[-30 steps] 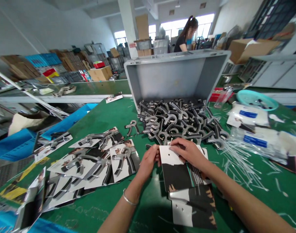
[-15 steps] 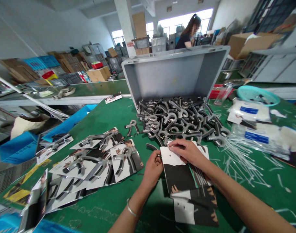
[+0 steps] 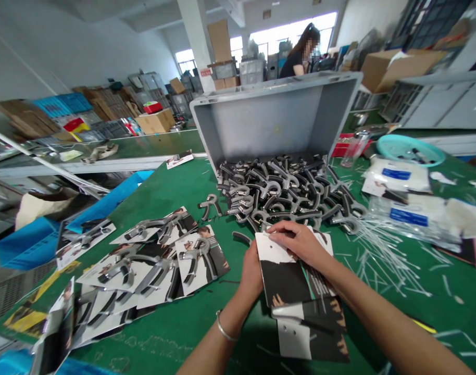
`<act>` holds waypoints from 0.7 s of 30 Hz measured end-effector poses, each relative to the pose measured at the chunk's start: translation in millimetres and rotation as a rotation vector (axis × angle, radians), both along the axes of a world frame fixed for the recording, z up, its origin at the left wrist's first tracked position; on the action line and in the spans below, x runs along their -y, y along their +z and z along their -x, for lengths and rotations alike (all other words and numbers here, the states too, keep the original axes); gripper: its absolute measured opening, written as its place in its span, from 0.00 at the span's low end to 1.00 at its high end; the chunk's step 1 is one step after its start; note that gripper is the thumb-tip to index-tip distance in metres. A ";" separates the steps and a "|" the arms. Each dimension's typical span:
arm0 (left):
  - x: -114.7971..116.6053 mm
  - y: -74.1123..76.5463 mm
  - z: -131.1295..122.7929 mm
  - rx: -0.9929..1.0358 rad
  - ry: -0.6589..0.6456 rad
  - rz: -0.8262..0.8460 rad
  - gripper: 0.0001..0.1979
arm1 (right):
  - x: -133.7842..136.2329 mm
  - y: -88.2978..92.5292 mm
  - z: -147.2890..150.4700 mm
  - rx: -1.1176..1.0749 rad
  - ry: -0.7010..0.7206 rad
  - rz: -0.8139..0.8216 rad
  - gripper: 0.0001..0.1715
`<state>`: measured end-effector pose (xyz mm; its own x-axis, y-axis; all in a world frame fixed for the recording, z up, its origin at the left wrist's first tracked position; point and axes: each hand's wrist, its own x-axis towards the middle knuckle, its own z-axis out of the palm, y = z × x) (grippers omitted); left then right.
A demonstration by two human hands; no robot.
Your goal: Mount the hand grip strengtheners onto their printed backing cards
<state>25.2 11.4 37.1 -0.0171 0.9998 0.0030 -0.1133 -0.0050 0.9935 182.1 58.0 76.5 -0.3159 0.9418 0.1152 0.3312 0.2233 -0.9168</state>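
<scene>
A printed backing card in black and white, with a small hole near its top, is tilted up in front of me. The fingers of my right hand are pinched together at its top edge; a thin white strip may be between them, too small to be sure. Behind the card's left edge is my left hand, its fingers hidden by the card. More cards lie below and to the right. Just beyond my hands is a heap of grey and black hand grippers with metal springs.
A grey crate lies on its side behind the heap. Carded hand grippers are piled at left. White cable ties are scattered at right, near plastic bags and a turquoise basin. A person stands beyond the crate.
My left hand has slid further behind the card, so its fingers no longer show. My right hand stays at the card's top edge. The view has shifted slightly.
</scene>
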 end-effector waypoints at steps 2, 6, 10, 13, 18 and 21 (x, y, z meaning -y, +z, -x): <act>-1.8 3.3 -0.4 -0.028 -0.002 -0.016 0.11 | -1.1 -2.1 -0.1 0.005 -0.014 -0.041 0.12; -5.3 16.4 0.2 -0.114 0.046 -0.034 0.11 | -2.2 -3.8 -0.3 -0.008 -0.031 -0.056 0.12; -8.4 25.3 -1.2 -0.163 0.095 -0.034 0.11 | -2.1 -3.2 -0.1 -0.048 -0.051 -0.011 0.15; -11.0 25.5 -0.8 -0.162 0.070 -0.036 0.09 | -2.2 -1.6 -0.5 -0.072 -0.039 0.044 0.17; -23.0 30.9 15.5 -0.359 -0.030 -0.124 0.05 | -2.2 7.9 -3.0 -0.032 -0.004 0.024 0.14; -28.1 35.6 26.3 -0.429 -0.146 -0.175 0.06 | -2.3 10.9 -2.9 -0.030 0.007 -0.001 0.13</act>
<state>-1.1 39.5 72.7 0.1630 0.9755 0.1476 0.2941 -0.1908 0.9365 185.0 60.2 87.4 -0.3190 0.9393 0.1260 0.3017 0.2267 -0.9261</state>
